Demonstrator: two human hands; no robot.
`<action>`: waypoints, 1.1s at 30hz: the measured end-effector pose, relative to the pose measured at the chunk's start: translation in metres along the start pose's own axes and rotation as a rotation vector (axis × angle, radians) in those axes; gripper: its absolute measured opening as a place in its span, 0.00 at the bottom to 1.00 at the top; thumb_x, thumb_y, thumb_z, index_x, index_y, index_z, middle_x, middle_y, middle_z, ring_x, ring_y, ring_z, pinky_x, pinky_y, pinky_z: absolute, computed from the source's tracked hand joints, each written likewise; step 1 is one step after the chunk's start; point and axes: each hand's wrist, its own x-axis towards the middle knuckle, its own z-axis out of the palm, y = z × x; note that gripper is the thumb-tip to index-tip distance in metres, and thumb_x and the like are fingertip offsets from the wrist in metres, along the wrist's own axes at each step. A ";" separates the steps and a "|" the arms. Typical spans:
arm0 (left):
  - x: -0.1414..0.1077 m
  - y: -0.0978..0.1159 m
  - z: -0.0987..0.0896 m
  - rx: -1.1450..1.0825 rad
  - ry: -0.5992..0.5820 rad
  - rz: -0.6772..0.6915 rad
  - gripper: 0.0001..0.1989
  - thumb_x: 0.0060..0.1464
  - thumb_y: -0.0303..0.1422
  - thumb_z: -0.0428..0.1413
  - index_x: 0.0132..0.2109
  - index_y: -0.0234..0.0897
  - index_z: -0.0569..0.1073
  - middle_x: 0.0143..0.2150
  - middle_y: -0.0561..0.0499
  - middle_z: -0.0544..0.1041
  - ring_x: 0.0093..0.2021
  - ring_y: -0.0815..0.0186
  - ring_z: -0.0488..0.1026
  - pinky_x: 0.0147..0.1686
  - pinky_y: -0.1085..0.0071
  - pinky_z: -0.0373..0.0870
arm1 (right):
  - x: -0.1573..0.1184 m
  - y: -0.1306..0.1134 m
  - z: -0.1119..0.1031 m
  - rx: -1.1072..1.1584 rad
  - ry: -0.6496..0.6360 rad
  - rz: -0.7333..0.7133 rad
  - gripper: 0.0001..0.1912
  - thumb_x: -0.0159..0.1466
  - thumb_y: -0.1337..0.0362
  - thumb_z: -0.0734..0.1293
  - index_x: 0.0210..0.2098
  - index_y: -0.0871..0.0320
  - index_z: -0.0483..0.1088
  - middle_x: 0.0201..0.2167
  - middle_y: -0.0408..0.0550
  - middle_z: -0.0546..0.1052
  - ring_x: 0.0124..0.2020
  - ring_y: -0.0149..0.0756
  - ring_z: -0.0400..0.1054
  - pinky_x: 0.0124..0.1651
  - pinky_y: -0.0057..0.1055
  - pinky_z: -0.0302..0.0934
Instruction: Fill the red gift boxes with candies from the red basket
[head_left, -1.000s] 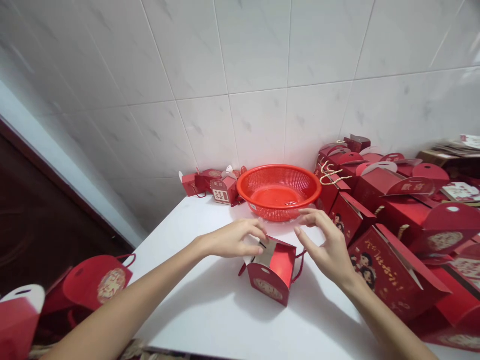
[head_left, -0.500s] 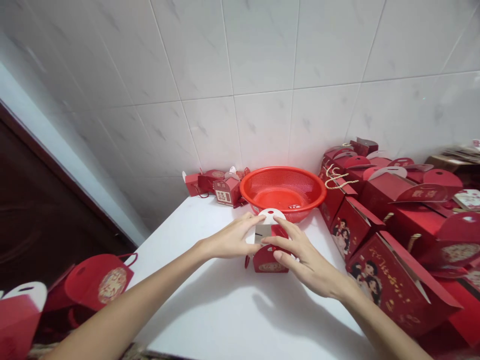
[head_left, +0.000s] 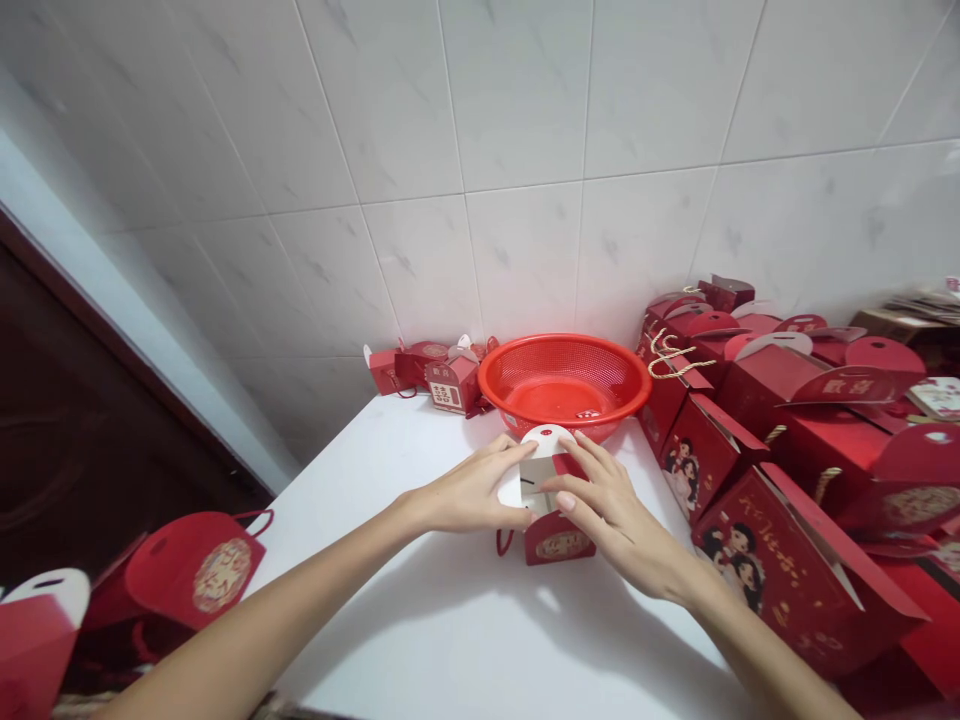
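A small red paper gift box (head_left: 561, 545) with a gold round print stands in front of me, its top open and its white inside showing. At its left side is my left hand (head_left: 469, 488), the fingers on the raised rear flap and the thumb at the front left edge. From the right, my right hand (head_left: 619, 515) grips the same box, fingertips at the rear flap and the thumb over the front flap. A red cord loop hangs by the box's left side. My fingers cover part of both flaps.
Behind the box sits a red plastic colander (head_left: 566, 385) with a small item inside. Small red boxes (head_left: 452, 385) stand left of it on the white table (head_left: 420, 640). Large red gift boxes (head_left: 780, 560) crowd the right; more boxes (head_left: 195, 565) lie at lower left.
The gift box has shifted slightly right and toward me, with both hands moving along on it. Its top stays open.
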 end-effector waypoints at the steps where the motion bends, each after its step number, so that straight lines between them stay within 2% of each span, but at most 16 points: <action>1: 0.000 -0.001 0.000 0.002 0.007 -0.004 0.37 0.51 0.40 0.63 0.67 0.41 0.63 0.47 0.45 0.68 0.49 0.53 0.70 0.49 0.59 0.70 | 0.000 0.000 0.000 -0.018 0.030 -0.008 0.22 0.73 0.49 0.55 0.50 0.50 0.76 0.72 0.50 0.55 0.74 0.52 0.39 0.69 0.64 0.43; 4: 0.001 -0.002 0.000 0.022 0.025 -0.027 0.38 0.51 0.45 0.63 0.67 0.41 0.64 0.47 0.44 0.69 0.49 0.52 0.70 0.48 0.59 0.70 | -0.001 0.003 0.000 -0.067 0.148 -0.004 0.20 0.69 0.48 0.61 0.53 0.51 0.73 0.69 0.54 0.61 0.72 0.54 0.47 0.67 0.61 0.50; 6: 0.001 -0.002 -0.001 0.040 0.036 -0.059 0.39 0.51 0.47 0.63 0.67 0.39 0.63 0.48 0.43 0.70 0.50 0.51 0.70 0.49 0.58 0.69 | -0.001 0.006 -0.001 -0.101 0.203 0.034 0.25 0.65 0.46 0.65 0.56 0.53 0.70 0.69 0.57 0.61 0.71 0.56 0.49 0.67 0.60 0.51; 8: 0.001 -0.002 -0.002 0.054 0.037 -0.085 0.40 0.51 0.47 0.62 0.67 0.38 0.62 0.50 0.42 0.70 0.52 0.49 0.69 0.51 0.58 0.68 | -0.001 0.008 -0.002 -0.117 0.204 0.104 0.32 0.63 0.43 0.66 0.60 0.55 0.67 0.69 0.60 0.60 0.71 0.58 0.49 0.67 0.61 0.50; 10: 0.001 -0.002 -0.004 0.069 0.025 -0.097 0.40 0.51 0.47 0.61 0.67 0.37 0.62 0.51 0.41 0.70 0.53 0.49 0.69 0.52 0.57 0.68 | -0.002 0.010 -0.005 -0.113 0.175 0.175 0.39 0.62 0.39 0.65 0.64 0.56 0.63 0.69 0.62 0.60 0.71 0.60 0.50 0.66 0.61 0.52; 13: 0.000 -0.001 -0.006 0.076 0.016 -0.086 0.36 0.52 0.47 0.60 0.64 0.38 0.66 0.50 0.41 0.72 0.53 0.47 0.69 0.49 0.58 0.69 | -0.004 0.013 -0.009 -0.091 0.100 0.190 0.43 0.61 0.36 0.65 0.67 0.54 0.60 0.67 0.62 0.62 0.70 0.62 0.51 0.64 0.58 0.56; 15: 0.000 0.000 -0.008 0.063 0.022 -0.067 0.33 0.51 0.46 0.61 0.62 0.40 0.67 0.52 0.41 0.72 0.55 0.46 0.68 0.49 0.58 0.69 | -0.006 0.016 -0.009 -0.091 0.005 0.198 0.47 0.59 0.36 0.66 0.70 0.52 0.54 0.70 0.62 0.57 0.72 0.62 0.45 0.65 0.59 0.55; 17: -0.002 0.003 -0.009 0.044 0.020 -0.058 0.33 0.51 0.45 0.61 0.61 0.41 0.67 0.54 0.42 0.72 0.57 0.45 0.68 0.49 0.59 0.69 | -0.008 0.021 -0.007 -0.118 -0.083 0.261 0.56 0.56 0.35 0.69 0.73 0.52 0.45 0.73 0.65 0.48 0.73 0.65 0.36 0.66 0.63 0.49; 19: -0.003 0.007 -0.010 0.027 0.010 -0.064 0.32 0.50 0.44 0.62 0.60 0.41 0.67 0.54 0.43 0.73 0.56 0.46 0.68 0.49 0.58 0.70 | -0.010 0.027 -0.003 -0.152 -0.119 0.314 0.61 0.54 0.36 0.72 0.74 0.52 0.39 0.73 0.68 0.42 0.73 0.69 0.31 0.66 0.67 0.46; 22: -0.005 0.011 -0.012 -0.019 0.016 -0.069 0.30 0.49 0.43 0.62 0.58 0.40 0.69 0.54 0.43 0.74 0.55 0.47 0.70 0.50 0.57 0.69 | -0.009 0.031 0.001 -0.153 -0.108 0.299 0.60 0.54 0.39 0.74 0.74 0.48 0.40 0.73 0.68 0.44 0.73 0.70 0.32 0.63 0.69 0.48; 25: -0.004 0.008 -0.012 -0.148 -0.017 -0.076 0.26 0.52 0.40 0.61 0.57 0.40 0.70 0.54 0.44 0.75 0.54 0.49 0.72 0.50 0.57 0.70 | -0.006 0.028 0.003 -0.126 -0.102 0.299 0.56 0.56 0.43 0.73 0.74 0.50 0.42 0.73 0.67 0.47 0.73 0.67 0.32 0.64 0.68 0.49; 28: -0.001 -0.002 -0.009 -0.282 -0.085 -0.022 0.34 0.52 0.39 0.62 0.65 0.43 0.63 0.60 0.44 0.72 0.58 0.51 0.70 0.54 0.59 0.69 | -0.002 0.024 0.004 -0.108 -0.112 0.341 0.55 0.57 0.46 0.72 0.74 0.53 0.41 0.73 0.65 0.47 0.74 0.62 0.31 0.65 0.65 0.49; 30: 0.001 -0.011 -0.005 -0.298 -0.089 -0.004 0.39 0.53 0.42 0.63 0.68 0.43 0.58 0.64 0.43 0.68 0.62 0.50 0.67 0.58 0.57 0.67 | -0.001 0.024 0.005 -0.104 -0.109 0.349 0.54 0.58 0.47 0.71 0.74 0.55 0.41 0.73 0.65 0.45 0.74 0.60 0.29 0.66 0.63 0.50; 33: 0.003 -0.020 0.004 -0.289 -0.082 -0.029 0.40 0.58 0.47 0.59 0.70 0.41 0.54 0.68 0.39 0.62 0.65 0.50 0.63 0.62 0.54 0.63 | -0.001 0.027 0.007 -0.117 -0.082 0.359 0.53 0.59 0.48 0.70 0.74 0.57 0.40 0.74 0.67 0.42 0.74 0.60 0.28 0.66 0.62 0.50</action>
